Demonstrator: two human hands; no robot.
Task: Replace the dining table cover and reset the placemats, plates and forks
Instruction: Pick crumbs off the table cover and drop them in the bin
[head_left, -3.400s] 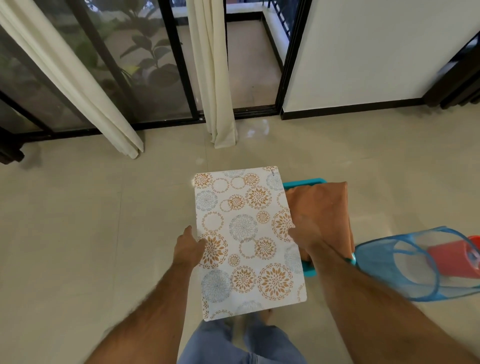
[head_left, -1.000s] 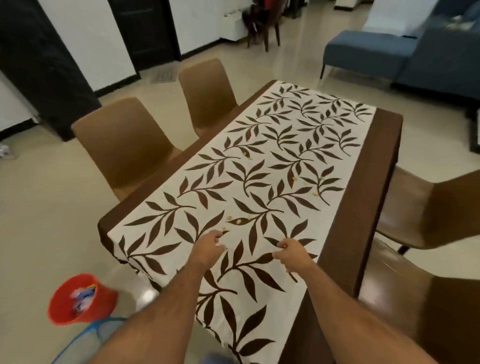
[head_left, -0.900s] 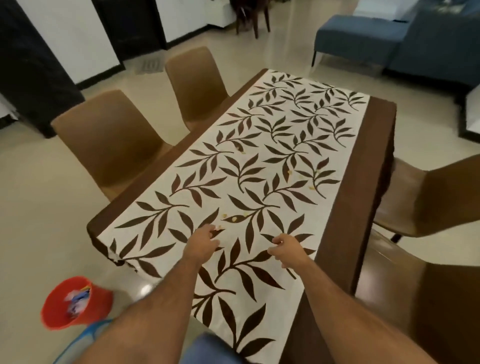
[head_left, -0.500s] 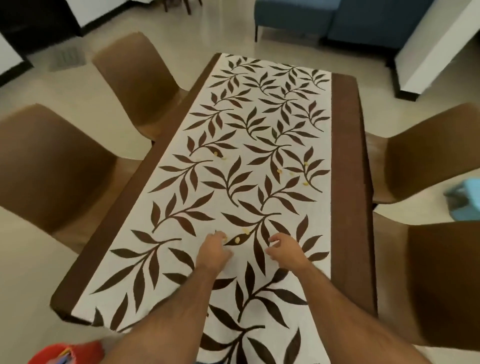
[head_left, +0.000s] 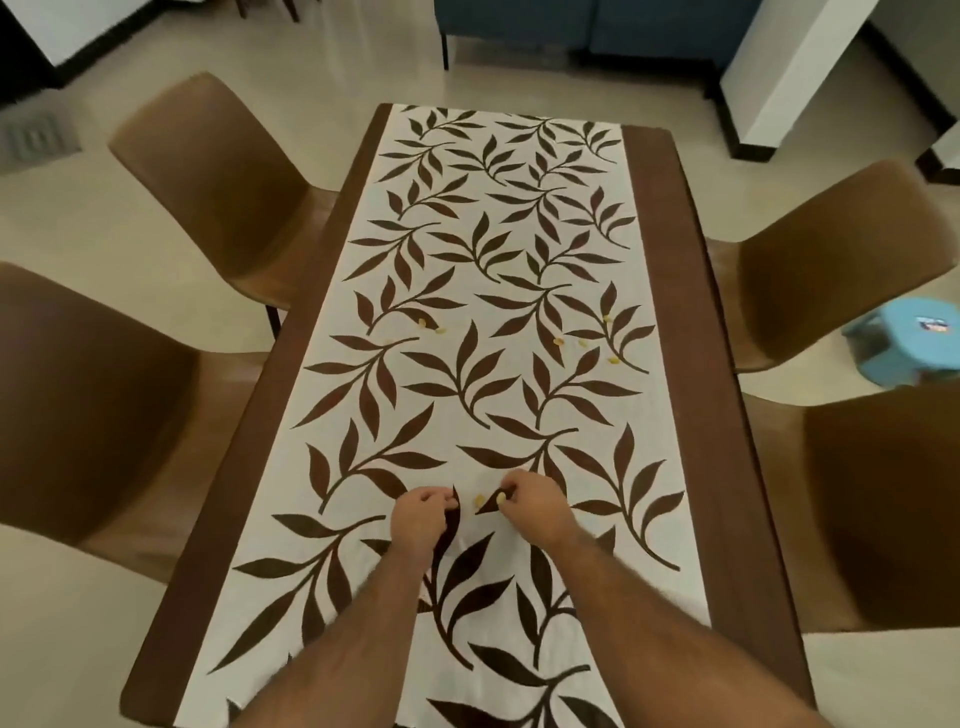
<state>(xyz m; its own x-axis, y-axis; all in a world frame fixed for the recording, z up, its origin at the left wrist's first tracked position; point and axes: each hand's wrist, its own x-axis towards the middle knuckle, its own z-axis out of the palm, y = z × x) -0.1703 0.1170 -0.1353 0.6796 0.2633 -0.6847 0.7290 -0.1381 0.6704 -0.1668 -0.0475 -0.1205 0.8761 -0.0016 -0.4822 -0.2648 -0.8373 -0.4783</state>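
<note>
A white table cover (head_left: 483, 332) with brown leaf print lies along the dark wooden dining table (head_left: 670, 312). Small yellow crumbs (head_left: 558, 342) are scattered across its middle, and one lies between my hands. My left hand (head_left: 421, 517) and my right hand (head_left: 530, 501) sit close together on the near half of the cover. Both have their fingers curled and pinch the cloth, which is bunched a little between them. No placemats, plates or forks are in view.
Brown chairs stand on both sides: two on the left (head_left: 218, 176) (head_left: 78, 405) and two on the right (head_left: 831, 249) (head_left: 883, 499). A small blue stool (head_left: 904, 343) stands on the floor at the right. A blue sofa (head_left: 597, 26) is beyond the table.
I carried a placemat earlier and now stand at the table's end with none in hand. My hands have drawn closer together on the cover and their fingers have curled into the cloth.
</note>
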